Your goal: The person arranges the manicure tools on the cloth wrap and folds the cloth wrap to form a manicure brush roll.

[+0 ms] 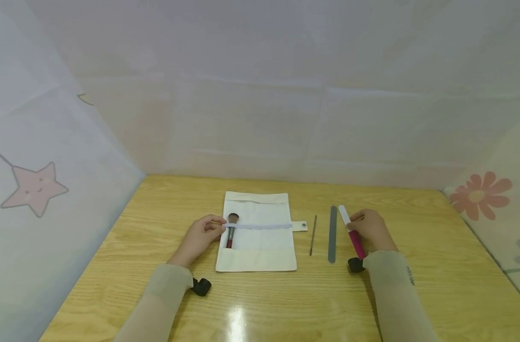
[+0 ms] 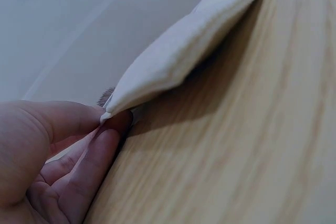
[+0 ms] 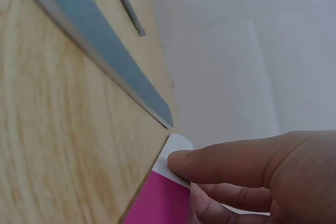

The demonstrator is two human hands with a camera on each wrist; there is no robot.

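Note:
A white cloth roll-up pouch [image 1: 260, 261] lies unfolded on the table. At its left side a makeup brush [image 1: 230, 236] with brown bristles and a red handle end sits under the elastic band. My left hand [image 1: 201, 237] pinches the pouch's left edge between thumb and fingers; in the left wrist view that cloth edge [image 2: 157, 72] is lifted slightly off the wood. On the right, my right hand [image 1: 372, 231] pinches a white and pink nail file [image 1: 356, 244] by its white part. In the right wrist view the thumb presses on the nail file's white end [image 3: 178, 142].
Between the pouch and my right hand lie a thin metal rod-like tool [image 1: 313, 235] and a grey nail file [image 1: 332, 235], roughly parallel. The pouch's snap strap [image 1: 300, 226] sticks out toward them. A pale cloth backdrop [image 1: 260, 133] encloses the wooden table [image 1: 268, 308] at back and sides.

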